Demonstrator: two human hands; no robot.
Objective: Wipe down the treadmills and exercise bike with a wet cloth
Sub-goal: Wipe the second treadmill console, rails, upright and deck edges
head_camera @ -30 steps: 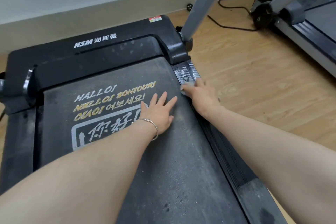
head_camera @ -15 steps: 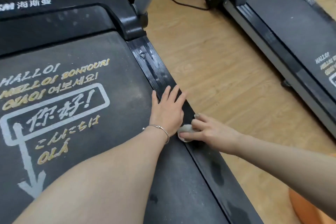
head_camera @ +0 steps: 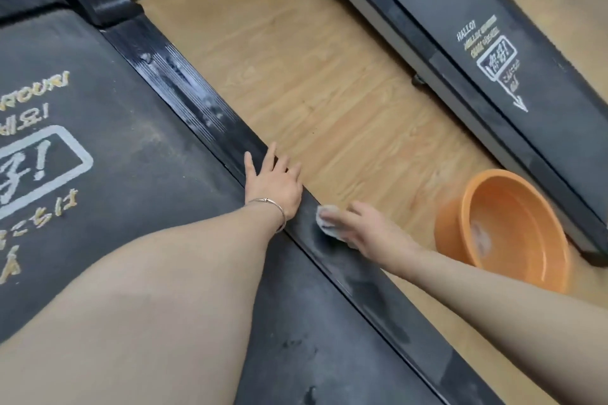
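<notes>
The near treadmill fills the left side, with a dusty black belt bearing printed greetings and a glossy black side rail along its right edge. My left hand, a thin bangle on its wrist, rests flat with spread fingers across the belt edge and the rail. Just behind it on the rail, my right hand holds a small white wet cloth and presses it down on the rail. Wet streaks show on the rail further up. A second treadmill runs along the upper right.
An orange plastic basin with a little water stands on the wooden floor between the two treadmills, close to my right forearm. The near treadmill's black motor cover and upright base sit at the top left.
My right hand has dragged the cloth down the side rail towards me, and my left hand has followed it along the rail. The view has swung right, bringing the orange basin in.
</notes>
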